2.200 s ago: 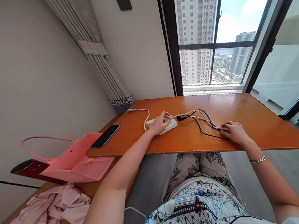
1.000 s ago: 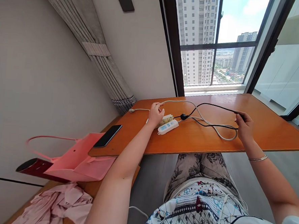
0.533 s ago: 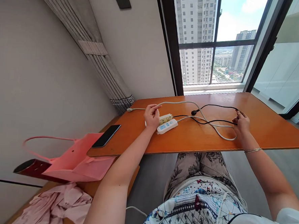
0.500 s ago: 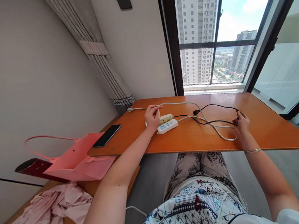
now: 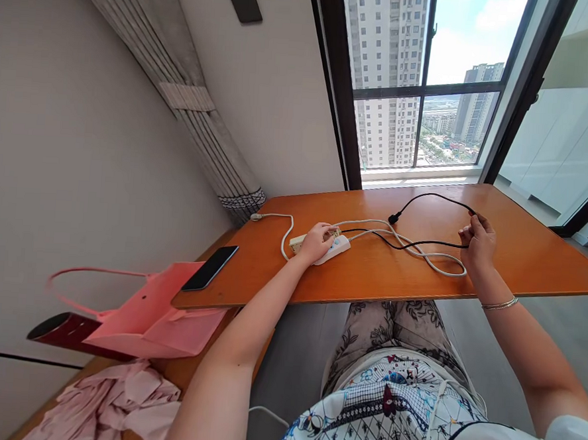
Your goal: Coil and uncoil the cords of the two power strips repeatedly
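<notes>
My left hand [image 5: 316,243] lies over two power strips side by side, fingers reaching across them; whether it presses on either one is hard to see. One is a cream power strip [image 5: 296,244], partly covered by the hand; nearer to me is a white power strip [image 5: 339,247]. My right hand [image 5: 478,243] is closed on a black power cord [image 5: 435,242], bent in a loop through the fingers. Its black plug [image 5: 393,219] hangs at or just above the tabletop. A white cord [image 5: 446,256] lies in loose loops between the hands, its white plug [image 5: 256,216] at far left.
Everything lies on an orange-brown wooden table [image 5: 535,261]. A dark phone [image 5: 211,268] sits at its left edge. Below left are a pink bag [image 5: 168,325] and crumpled pink cloth [image 5: 113,401]. Behind the table stands a window [image 5: 424,88].
My left hand has let go of the white cord and moved right and down onto the power strips. The white cord has dropped. My right hand has risen slightly, lifting the black cord's loop.
</notes>
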`<action>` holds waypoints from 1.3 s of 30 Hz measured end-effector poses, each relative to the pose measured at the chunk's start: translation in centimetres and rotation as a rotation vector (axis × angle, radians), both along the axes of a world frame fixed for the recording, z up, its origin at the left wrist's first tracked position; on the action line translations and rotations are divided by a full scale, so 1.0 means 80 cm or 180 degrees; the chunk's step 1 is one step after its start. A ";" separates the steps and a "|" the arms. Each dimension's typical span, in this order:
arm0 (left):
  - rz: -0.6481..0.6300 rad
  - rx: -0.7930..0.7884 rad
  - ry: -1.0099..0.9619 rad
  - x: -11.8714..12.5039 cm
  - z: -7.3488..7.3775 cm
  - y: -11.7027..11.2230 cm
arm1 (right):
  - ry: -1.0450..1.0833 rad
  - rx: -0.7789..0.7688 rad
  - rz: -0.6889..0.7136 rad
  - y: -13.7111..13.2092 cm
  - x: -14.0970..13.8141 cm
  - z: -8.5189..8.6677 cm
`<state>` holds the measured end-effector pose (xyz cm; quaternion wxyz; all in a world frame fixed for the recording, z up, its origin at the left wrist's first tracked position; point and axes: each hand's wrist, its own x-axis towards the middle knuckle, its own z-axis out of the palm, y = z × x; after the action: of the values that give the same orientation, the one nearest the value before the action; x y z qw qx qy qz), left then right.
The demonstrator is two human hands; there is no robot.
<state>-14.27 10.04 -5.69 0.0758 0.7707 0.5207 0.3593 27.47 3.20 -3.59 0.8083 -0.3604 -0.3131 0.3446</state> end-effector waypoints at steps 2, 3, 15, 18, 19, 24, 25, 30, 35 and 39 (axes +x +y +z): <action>-0.0052 0.0014 0.0189 0.002 -0.003 0.003 | -0.0112 0.0008 0.0026 -0.006 -0.007 0.004; -0.0031 0.0032 0.0310 0.004 -0.005 0.002 | -0.0158 0.0003 0.0035 -0.008 -0.011 0.006; 0.0614 -0.0529 0.1940 0.046 0.015 -0.037 | 0.0107 -0.0079 -0.0163 -0.011 -0.007 0.005; 0.0686 -0.0380 0.2110 0.052 0.015 -0.038 | -0.0259 -0.0279 -0.0203 -0.015 0.001 -0.008; 0.0685 -0.0339 0.2139 0.054 0.015 -0.037 | -0.0510 -0.0373 -0.0212 -0.017 0.006 -0.014; 0.0661 -0.0470 0.2060 0.058 0.010 -0.035 | -0.2733 -0.0997 -0.0643 -0.028 0.041 -0.051; 0.0676 -0.0504 0.2030 0.058 0.009 -0.034 | -0.3200 -0.1100 -0.0727 -0.030 0.049 -0.057; 0.0558 -0.0511 0.1807 0.049 0.002 -0.023 | -0.4690 -0.1219 -0.0610 -0.040 0.070 -0.073; 0.0353 -0.0379 0.1072 0.036 -0.003 -0.013 | -0.5740 -0.0900 -0.0355 -0.047 0.070 -0.070; 0.0279 -0.0180 0.0370 0.032 0.009 -0.011 | -0.6052 -0.0978 0.0068 -0.044 0.068 -0.062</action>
<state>-11.75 9.19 -4.97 0.0513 0.7643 0.5674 0.3021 32.91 -0.29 -8.54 0.1575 -0.5880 -0.7920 -0.0469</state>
